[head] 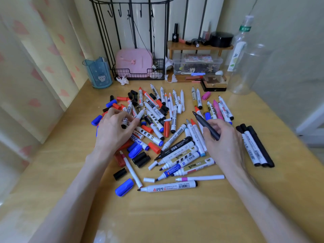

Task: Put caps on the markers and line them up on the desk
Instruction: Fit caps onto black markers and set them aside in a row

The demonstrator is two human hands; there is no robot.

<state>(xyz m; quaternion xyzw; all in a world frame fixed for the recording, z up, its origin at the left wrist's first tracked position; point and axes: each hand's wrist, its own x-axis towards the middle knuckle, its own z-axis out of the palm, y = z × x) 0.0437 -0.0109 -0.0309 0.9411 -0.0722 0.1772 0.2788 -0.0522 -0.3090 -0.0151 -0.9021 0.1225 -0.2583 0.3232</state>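
**Desk: both hands at the marker pile**

Far beyond the left hand (114, 130), a blue cup (98, 72) stood at the back of the desk (157, 216). Its contents could not be made out. Just right of the cup, a black wire rack (138, 76) held a pink case (134, 61) upright in its basket, with crumpled white scraps beside the case.

The left hand lay on the left part of the marker pile (175, 155). Its fingers were curled round a white marker (139, 116), bare tip pointing away from the person. A blue cap (124, 187) and two black caps (141, 159) lay loose on the near side of that hand.

Between the hands, uncapped markers, mostly white-barrelled, crossed one another on the desk.

The right hand (222, 137) gripped a black marker (207, 127), uncapped, tip raised and pointing up-left over the pile's right part.

Just right of that hand, three capped markers (254, 146) lay side by side, touching, in a row.

Far beyond the right hand, a wooden shelf (199, 47) carried small cosmetic items and a round black tub (221, 38). Under it, a clear plastic box (197, 64) held small mixed pieces, too small to tell apart. A clear bottle (245, 71) stood right of the box.
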